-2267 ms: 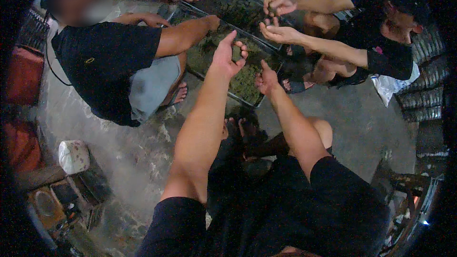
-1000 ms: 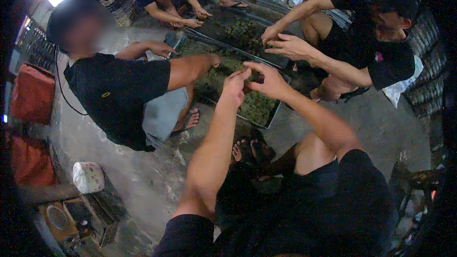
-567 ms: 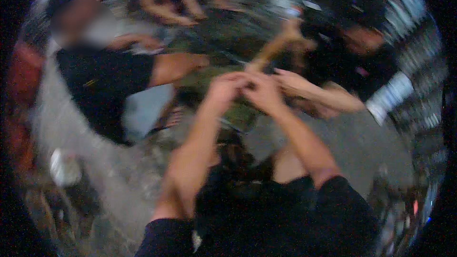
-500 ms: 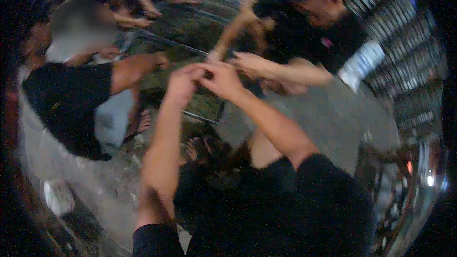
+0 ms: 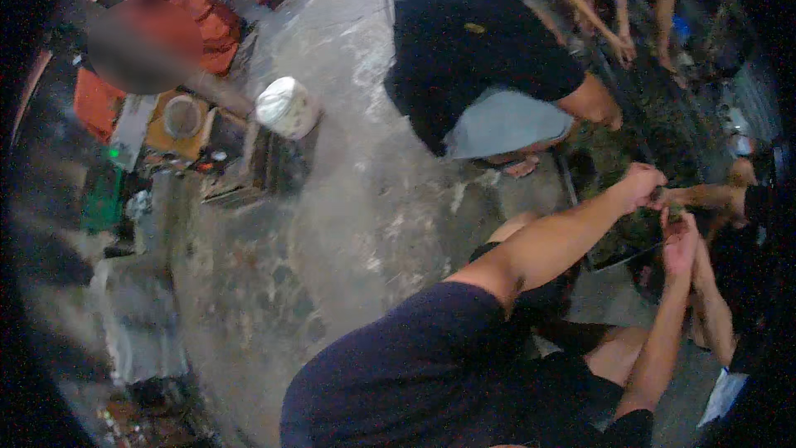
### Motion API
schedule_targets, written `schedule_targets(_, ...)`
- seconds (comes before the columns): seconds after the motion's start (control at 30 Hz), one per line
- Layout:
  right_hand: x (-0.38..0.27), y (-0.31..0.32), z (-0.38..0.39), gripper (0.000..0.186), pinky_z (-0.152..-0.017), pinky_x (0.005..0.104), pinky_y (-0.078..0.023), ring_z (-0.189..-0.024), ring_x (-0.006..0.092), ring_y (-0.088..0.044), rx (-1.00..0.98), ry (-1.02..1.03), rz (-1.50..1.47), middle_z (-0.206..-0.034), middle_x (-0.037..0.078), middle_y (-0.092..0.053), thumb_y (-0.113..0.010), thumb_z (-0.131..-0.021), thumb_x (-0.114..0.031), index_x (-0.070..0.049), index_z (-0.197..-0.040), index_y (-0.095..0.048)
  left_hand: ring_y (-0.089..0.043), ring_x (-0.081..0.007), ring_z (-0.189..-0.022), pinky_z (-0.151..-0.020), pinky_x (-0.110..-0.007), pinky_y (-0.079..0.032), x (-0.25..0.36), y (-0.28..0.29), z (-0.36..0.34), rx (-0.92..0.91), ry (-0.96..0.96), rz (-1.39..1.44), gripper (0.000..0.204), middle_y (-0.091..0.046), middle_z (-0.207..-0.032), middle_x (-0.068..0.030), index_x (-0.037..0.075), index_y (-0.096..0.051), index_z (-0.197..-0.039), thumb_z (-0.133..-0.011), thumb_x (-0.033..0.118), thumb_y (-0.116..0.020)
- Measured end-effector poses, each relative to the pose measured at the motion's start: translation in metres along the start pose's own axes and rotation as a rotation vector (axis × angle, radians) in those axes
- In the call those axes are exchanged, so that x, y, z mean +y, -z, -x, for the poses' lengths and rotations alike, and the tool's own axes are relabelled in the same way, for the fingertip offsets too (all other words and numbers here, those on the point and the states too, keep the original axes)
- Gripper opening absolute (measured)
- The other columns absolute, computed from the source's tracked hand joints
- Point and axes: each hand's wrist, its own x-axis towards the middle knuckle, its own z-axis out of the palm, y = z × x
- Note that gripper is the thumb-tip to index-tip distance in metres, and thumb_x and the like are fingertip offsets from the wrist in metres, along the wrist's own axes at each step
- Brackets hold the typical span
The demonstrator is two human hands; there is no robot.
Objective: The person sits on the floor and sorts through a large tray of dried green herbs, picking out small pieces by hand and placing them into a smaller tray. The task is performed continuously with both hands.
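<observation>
greens [image 5: 663,129] in tray under both hands [image 5: 640,185] [image 5: 680,242] (fingers' hold: cannot tell)

A white, rounded bag [image 5: 287,107], plump and closed like a sack, sits on the concrete floor [image 5: 356,199] at upper left, just beside a low dark wooden stand. At the left edge a green boxy item [image 5: 102,199] with a small green light above it stands among clutter, too blurred to tell whether it is a package or a device. No label, sign or screen can be made out.
</observation>
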Motion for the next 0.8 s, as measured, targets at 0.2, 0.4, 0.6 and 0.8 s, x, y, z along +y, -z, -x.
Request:
schedule_targets(0.2, -0.012, -0.009, -0.004, 0.030, -0.052, 0.0210, -0.041, -0.062, 0.0088, -0.049, 0.135, -0.174, 0.010, -0.079, 0.002, -0.056, -0.056, -0.091, -0.026, -0.011, -0.116, -0.054, -0.043, -0.0169, -0.037, -0.033, -0.032, -0.030, 0.039, 0.005, 0.014, 0.150, 0.142, -0.166, 0.055, -0.049, -0.050, -0.0050, 0.008, -0.052, -0.058, -0.085, 0.055, -0.054)
schedule_targets(0.4, -0.007, -0.038, -0.001, 0.016, -0.044, 0.0207, -0.034, -0.060, 0.0079, -0.048, 0.134, 0.106, 0.284, -0.075, -0.002, -0.054, -0.059, -0.091, -0.027, -0.012, -0.092, -0.056, -0.042, -0.0168, -0.035, -0.031, -0.032, -0.029, 0.036, -0.002, 0.009, 0.209, 0.146, -0.216, 0.064, -0.047, -0.047, -0.0062, 0.008, -0.050, -0.053, -0.083, 0.064, -0.053)
schedule_targets(0.6, -0.014, -0.050, 0.010, 0.053, -0.033, 0.0253, -0.022, -0.037, 0.0104, -0.033, 0.377, 0.043, 0.269, -0.051, -0.001, -0.036, -0.054, -0.087, -0.058, -0.012, -0.063, -0.043, -0.054, -0.0155, -0.051, -0.041, -0.028, -0.041, 0.030, 0.009, 0.016, 0.040, 0.285, -0.074, 0.057, -0.057, -0.063, -0.0073, 0.005, -0.056, -0.067, -0.083, 0.060, -0.057)
schedule_targets(0.8, -0.003, -0.041, 0.002, 0.059, -0.044, 0.0357, -0.035, -0.043, 0.0160, -0.044, 0.512, 0.326, 0.885, -0.046, 0.003, -0.044, -0.053, -0.089, -0.050, -0.001, -0.058, -0.054, -0.056, -0.0177, -0.057, -0.050, -0.030, -0.045, 0.034, 0.002, 0.016, -0.033, 0.202, -0.375, 0.045, -0.061, -0.072, -0.0097, 0.003, -0.061, -0.076, -0.082, 0.047, -0.066)
